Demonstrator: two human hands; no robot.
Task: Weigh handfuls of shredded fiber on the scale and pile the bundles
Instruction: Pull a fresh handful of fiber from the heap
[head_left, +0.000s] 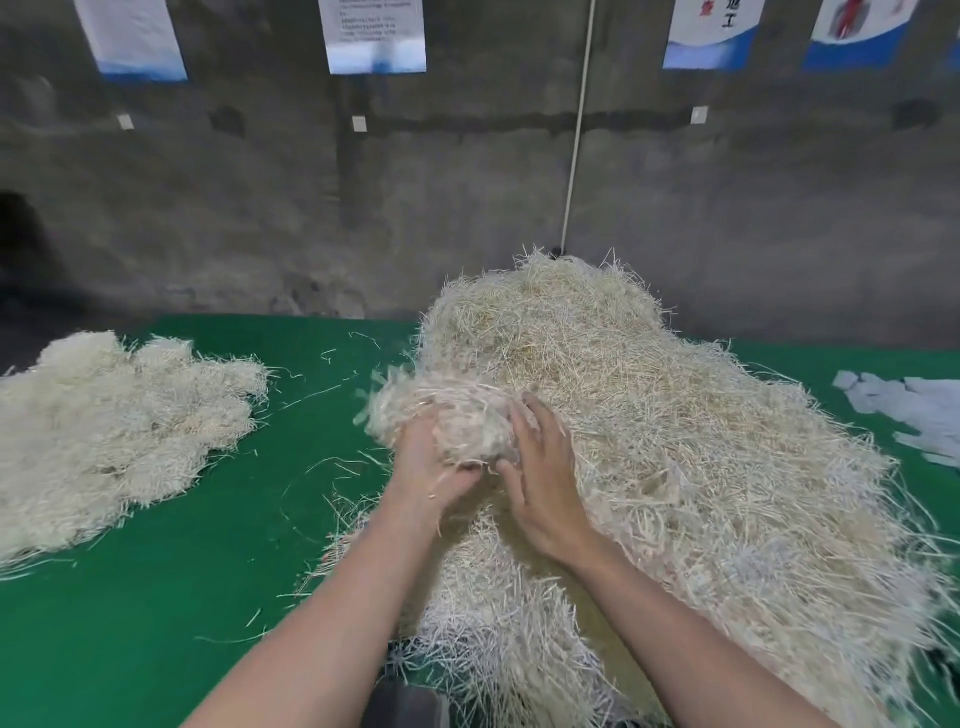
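A big heap of pale shredded fiber (649, 426) covers the right half of the green table (208, 597). Both hands hold one handful of fiber (447, 415) at the heap's left edge, slightly blurred. My left hand (426, 467) grips it from below and the left. My right hand (545, 478) presses on its right side with fingers spread. A lower pile of whiter fiber bundles (114, 431) lies at the table's left. A dark object (405, 704), perhaps the scale, shows at the bottom edge, mostly hidden under fiber.
Loose strands (332, 384) are scattered on the green surface between the two piles. Pale paper pieces (914, 410) lie at the far right. A grey concrete wall (467, 208) with posters and a white pipe (576, 130) stands behind the table.
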